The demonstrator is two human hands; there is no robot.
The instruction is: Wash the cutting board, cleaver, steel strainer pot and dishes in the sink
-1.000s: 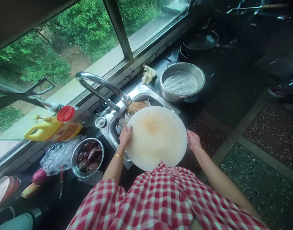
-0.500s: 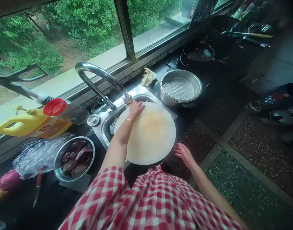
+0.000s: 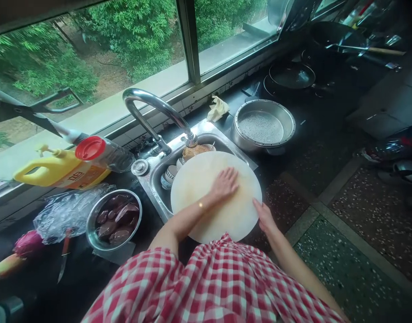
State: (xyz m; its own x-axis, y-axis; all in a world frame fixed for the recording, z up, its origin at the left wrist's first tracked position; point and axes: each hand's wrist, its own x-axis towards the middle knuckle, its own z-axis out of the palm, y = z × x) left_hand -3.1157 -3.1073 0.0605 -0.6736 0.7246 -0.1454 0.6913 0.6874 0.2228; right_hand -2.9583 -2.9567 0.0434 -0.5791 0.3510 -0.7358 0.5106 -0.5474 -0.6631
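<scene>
A round white cutting board (image 3: pixel 206 179) with a yellowish stain lies tilted over the near part of the steel sink (image 3: pixel 155 179). On its face rests my left hand (image 3: pixel 225 184), flat, with fingers stretched out. My right hand (image 3: pixel 265 214) grips the board's right edge, thumb on top and the other fingers hidden beneath. The faucet (image 3: pixel 159 110) arches above the sink's far side. Below its spout sits a brown scrubber-like item (image 3: pixel 195 151), and patterned bowls (image 3: pixel 168 176) show left of the board.
Left of the sink stand a metal bowl of dark red meat pieces (image 3: pixel 115 220), a knife (image 3: pixel 64 255), a plastic bag (image 3: pixel 69 211), a dragon fruit (image 3: pixel 28 243) and a yellow jug (image 3: pixel 51 170). A perforated steamer pot (image 3: pixel 265 123) stands to the right, with a pan (image 3: pixel 291 75) behind.
My left hand has come from under the faucet down onto the board's middle. My right hand, formerly apart from the board, now holds its right edge. The scrubber-like item and bowls are more exposed.
</scene>
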